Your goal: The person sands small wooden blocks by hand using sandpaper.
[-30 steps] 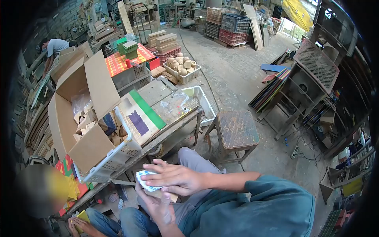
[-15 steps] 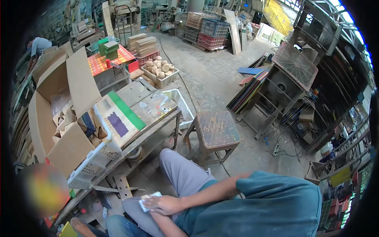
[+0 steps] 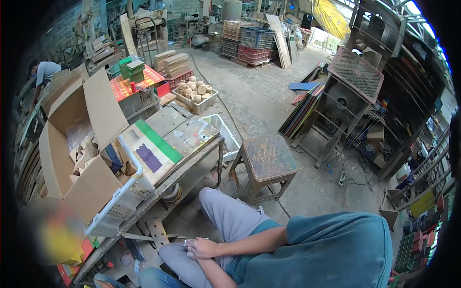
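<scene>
My right hand [image 3: 202, 248] rests over my grey-trousered knee [image 3: 173, 257], its fingers curled round a small white cloth or paper [image 3: 187, 242], of which only edges show. From the bottom edge my left forearm comes up under my right hand; the left hand itself is mostly hidden there. Beside my lower leg is the blue-jeans leg [image 3: 156, 278] of another person. To the left, a bench [image 3: 211, 144] carries a board with green and purple paint [image 3: 149, 156].
An open carton [image 3: 93, 187] holds wood pieces beside a white plastic crate [image 3: 127, 201]. A worn stool [image 3: 269, 158] stands ahead. Coloured panels [image 3: 302, 113] lean against a metal frame. Another person [image 3: 48, 72] bends over at the far left.
The view has shifted slightly, so the surroundings sit a little lower and further right. My right hand's fingers are more curled, and less of the white cloth or paper shows.
</scene>
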`<act>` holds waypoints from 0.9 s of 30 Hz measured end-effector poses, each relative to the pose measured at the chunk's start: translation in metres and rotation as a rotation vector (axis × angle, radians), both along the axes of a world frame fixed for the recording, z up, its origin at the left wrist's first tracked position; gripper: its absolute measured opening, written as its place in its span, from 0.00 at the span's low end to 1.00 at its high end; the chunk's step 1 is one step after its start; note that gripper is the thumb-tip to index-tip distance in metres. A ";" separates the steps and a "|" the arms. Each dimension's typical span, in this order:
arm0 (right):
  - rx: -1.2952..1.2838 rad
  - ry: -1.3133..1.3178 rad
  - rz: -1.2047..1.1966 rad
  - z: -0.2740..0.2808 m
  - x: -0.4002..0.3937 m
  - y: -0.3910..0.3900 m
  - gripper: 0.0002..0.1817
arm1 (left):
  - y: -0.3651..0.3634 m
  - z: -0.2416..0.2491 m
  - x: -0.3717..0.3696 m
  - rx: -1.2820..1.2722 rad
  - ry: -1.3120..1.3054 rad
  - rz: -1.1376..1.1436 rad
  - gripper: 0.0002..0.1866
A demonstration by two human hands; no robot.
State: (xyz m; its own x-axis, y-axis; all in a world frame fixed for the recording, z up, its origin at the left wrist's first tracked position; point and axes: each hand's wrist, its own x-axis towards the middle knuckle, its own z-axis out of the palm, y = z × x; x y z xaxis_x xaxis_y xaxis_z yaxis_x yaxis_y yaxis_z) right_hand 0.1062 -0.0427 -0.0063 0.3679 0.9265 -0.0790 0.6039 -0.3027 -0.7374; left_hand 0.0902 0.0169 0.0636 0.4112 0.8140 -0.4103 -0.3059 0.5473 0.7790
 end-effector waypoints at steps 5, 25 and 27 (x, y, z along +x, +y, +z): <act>0.364 -0.154 -0.100 -0.016 -0.017 -0.025 0.17 | -0.006 -0.011 -0.002 0.040 0.051 0.002 0.14; -0.003 0.207 -0.273 0.029 0.005 -0.019 0.47 | -0.025 -0.080 -0.023 0.298 0.291 0.107 0.10; -0.212 0.510 -0.281 0.059 0.015 -0.017 0.48 | -0.018 -0.091 -0.023 0.375 0.345 0.138 0.11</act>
